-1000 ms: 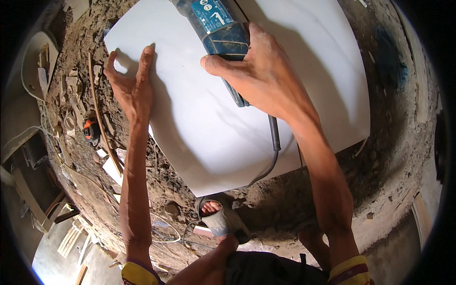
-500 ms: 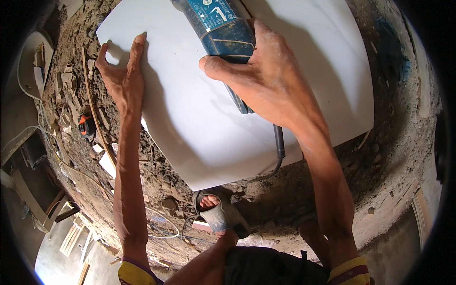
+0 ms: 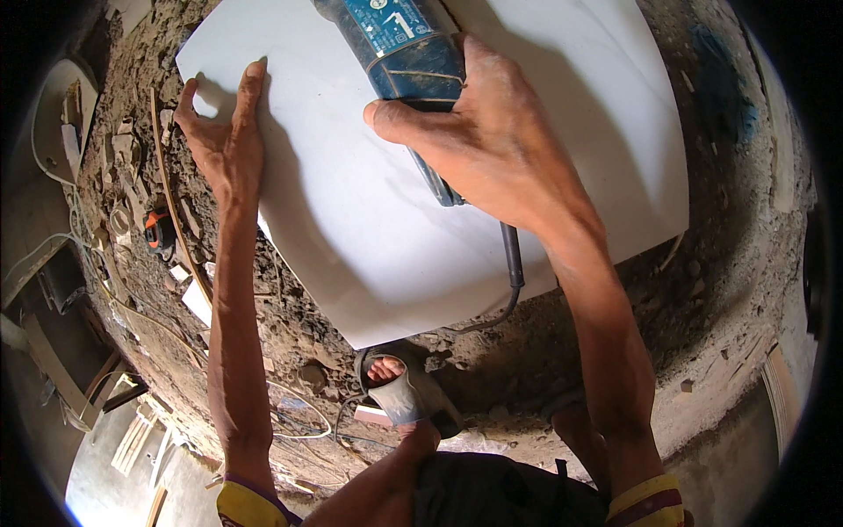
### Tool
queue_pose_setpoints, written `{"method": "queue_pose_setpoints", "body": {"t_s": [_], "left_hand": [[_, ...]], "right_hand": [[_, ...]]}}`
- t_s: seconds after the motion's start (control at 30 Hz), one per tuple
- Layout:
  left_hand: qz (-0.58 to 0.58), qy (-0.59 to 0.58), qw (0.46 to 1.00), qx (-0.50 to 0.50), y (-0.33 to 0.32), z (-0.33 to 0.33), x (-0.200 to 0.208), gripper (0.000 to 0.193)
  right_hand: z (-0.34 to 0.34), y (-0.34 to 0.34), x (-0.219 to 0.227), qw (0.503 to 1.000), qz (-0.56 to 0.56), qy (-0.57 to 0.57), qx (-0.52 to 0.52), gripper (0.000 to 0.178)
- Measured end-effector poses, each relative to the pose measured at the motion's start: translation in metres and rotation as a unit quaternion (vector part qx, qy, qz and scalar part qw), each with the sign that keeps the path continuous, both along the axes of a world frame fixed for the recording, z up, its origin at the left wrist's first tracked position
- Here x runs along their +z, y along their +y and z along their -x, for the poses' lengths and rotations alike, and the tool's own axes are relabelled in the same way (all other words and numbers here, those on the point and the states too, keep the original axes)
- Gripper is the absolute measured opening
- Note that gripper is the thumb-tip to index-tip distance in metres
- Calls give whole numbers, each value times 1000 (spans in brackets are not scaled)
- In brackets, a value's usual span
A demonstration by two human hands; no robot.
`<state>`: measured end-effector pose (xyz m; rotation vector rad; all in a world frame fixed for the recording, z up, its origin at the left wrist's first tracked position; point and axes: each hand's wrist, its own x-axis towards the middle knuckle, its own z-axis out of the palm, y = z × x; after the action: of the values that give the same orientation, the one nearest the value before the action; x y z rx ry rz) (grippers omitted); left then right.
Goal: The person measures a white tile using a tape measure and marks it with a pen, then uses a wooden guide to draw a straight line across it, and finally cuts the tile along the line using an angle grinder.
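A large white tile (image 3: 421,176) lies flat on rubble-strewn ground (image 3: 685,290), filling the upper middle of the view. The right hand (image 3: 492,145) is clamped around the dusty blue body of a power tool (image 3: 404,44) — fingers wrapped over the top, thumb pointing left across the casing. The tool sits over the tile's upper part, its front end cut off by the top edge of the picture, so the working end cannot be seen. A dark cord (image 3: 512,255) runs from the tool's rear down past the wrist, over the tile's near edge and onto the ground.

The left hand (image 3: 224,140) lies flat and open on the tile's left edge, fingers spread and pressing down, holding nothing.

Just below the tile's near corner, a foot in a grey sandal (image 3: 399,391) rests on the ground — toes pointing toward the tile. To the left, among debris, lie an orange-and-black object (image 3: 158,230), thin wires (image 3: 290,413) and small stone offcuts (image 3: 195,299).
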<state>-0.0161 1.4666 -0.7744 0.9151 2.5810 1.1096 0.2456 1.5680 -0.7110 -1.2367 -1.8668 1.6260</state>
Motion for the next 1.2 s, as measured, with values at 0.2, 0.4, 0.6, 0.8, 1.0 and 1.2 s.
{"method": "queue_pose_setpoints", "body": {"t_s": [0.2, 0.4, 0.6, 0.8, 1.0, 1.2], "left_hand": [[-19, -11, 1000, -12, 2, -3, 4, 128], [-22, -6, 1000, -17, -1, 3, 0, 129], [-1, 14, 1000, -12, -1, 5, -2, 132], [2, 10, 1000, 2, 2, -1, 0, 119], [4, 24, 1000, -2, -2, 4, -5, 118], [22, 52, 998, -2, -2, 5, -4, 121]], "right_hand": [[-2, -1, -3, 1000, -8, 7, -1, 42], [-1, 0, 3, 1000, 12, -22, 14, 42], [-3, -3, 4, 1000, 9, -29, 9, 41], [-6, -4, 2, 1000, 7, -28, 6, 43], [-9, -8, 4, 999, 7, -38, 10, 44], [-11, -12, 6, 999, 32, -33, 5, 44]]}}
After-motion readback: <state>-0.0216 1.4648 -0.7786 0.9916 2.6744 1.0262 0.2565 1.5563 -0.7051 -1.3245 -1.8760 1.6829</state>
